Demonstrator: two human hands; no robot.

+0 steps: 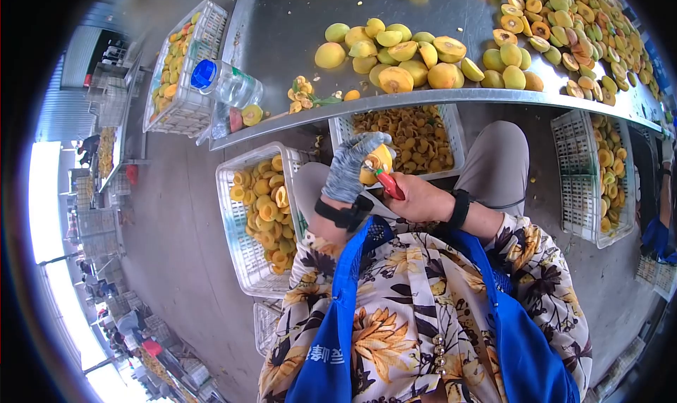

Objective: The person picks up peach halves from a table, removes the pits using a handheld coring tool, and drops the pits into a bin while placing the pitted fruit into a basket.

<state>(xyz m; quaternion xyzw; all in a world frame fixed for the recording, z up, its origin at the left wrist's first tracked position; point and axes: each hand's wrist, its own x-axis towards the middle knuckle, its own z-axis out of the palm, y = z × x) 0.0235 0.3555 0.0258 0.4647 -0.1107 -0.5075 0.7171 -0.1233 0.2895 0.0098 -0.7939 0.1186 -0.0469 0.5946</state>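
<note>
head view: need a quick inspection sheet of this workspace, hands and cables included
Surface: metal table, yellow fruit heaped along its near edge and right side
Job's things: held fruit; red-handled tool; crate beside the left leg, holding fruit halves
Clutter: fruit scraps and a blue-capped bottle at the table's left end
Hands: left, gloved, grips the fruit; right, bare, grips the tool
Cables: nothing seen
Surroundings: concrete floor, more crates, another person's arm far right
</note>
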